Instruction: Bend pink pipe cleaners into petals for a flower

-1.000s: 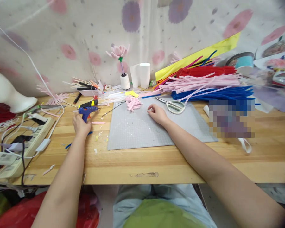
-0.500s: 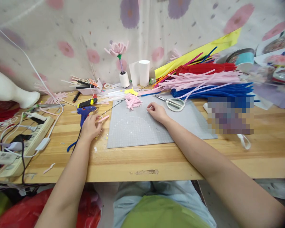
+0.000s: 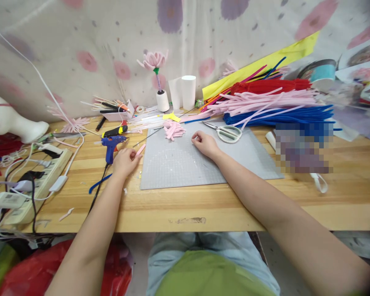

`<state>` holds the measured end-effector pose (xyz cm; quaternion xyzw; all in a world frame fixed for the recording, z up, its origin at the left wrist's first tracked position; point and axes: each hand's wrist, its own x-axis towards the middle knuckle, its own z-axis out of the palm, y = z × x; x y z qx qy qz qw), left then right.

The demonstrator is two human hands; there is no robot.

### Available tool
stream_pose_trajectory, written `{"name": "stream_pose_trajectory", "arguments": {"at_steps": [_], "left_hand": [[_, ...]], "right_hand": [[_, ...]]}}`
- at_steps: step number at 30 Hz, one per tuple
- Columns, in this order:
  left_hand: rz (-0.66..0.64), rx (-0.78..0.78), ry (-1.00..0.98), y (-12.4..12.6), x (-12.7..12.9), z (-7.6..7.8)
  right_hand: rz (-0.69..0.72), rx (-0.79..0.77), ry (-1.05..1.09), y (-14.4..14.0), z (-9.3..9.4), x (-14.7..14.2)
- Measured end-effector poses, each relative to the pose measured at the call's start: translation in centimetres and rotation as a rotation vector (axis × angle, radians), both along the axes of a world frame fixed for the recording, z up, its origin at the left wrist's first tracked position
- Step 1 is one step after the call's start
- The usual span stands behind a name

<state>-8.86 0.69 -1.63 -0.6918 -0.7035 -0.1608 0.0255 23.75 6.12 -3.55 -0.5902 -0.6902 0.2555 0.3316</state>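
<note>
My left hand [image 3: 125, 161] is closed on a short pink pipe cleaner piece [image 3: 140, 149], which sticks out to the right by the grey cutting mat's left edge. Just behind this hand a blue hot glue gun [image 3: 110, 144] stands on the table, its black cord running under my forearm. My right hand [image 3: 204, 144] rests on the cutting mat [image 3: 175, 168] with fingers curled together; whatever they hold, if anything, is hidden. To its left lies a small pile of cut pink pipe cleaner pieces [image 3: 174, 130]. Scissors with pale handles [image 3: 230, 133] lie behind it, slightly parted.
Bundles of pink [image 3: 262, 102], blue [image 3: 283, 116] and red pipe cleaners [image 3: 271, 86] lie at the back right. A pink pipe cleaner flower [image 3: 154, 61] stands in a white holder [image 3: 163, 101]. A power strip [image 3: 54, 174] with tangled cables sits at the left.
My left hand has moved right, away from the glue gun, bringing the pink piece to the mat's edge. My right hand has stayed on the mat. The view has shifted slightly.
</note>
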Motion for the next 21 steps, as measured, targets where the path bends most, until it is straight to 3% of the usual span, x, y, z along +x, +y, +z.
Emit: {"name": "stream_pose_trajectory", "arguments": {"at_steps": [4,8,12,15,18,21], "left_hand": [[0.034,0.107,-0.100,0.7,0.8,0.3],[0.036,0.148,-0.509,1.5,4.8,1.0],[-0.087,-0.099,-1.085,2.0,11.7,0.7],[-0.141,-0.272,-1.389,1.7,15.5,0.0],[-0.155,-0.329,-1.538,1.2,16.1,-0.3],[-0.125,-0.331,-1.625,1.0,14.6,-0.4]], "right_hand": [[-0.022,0.007,0.017,0.0,0.0,0.1],[-0.024,0.038,0.118,0.1,-0.3,-0.1],[0.088,0.077,0.299,0.2,-0.7,-0.9],[0.117,0.076,0.308,0.3,-1.0,-1.1],[0.066,0.040,0.252,0.3,-0.9,-0.8],[0.016,-0.010,0.191,0.6,-0.3,-0.9]]}}
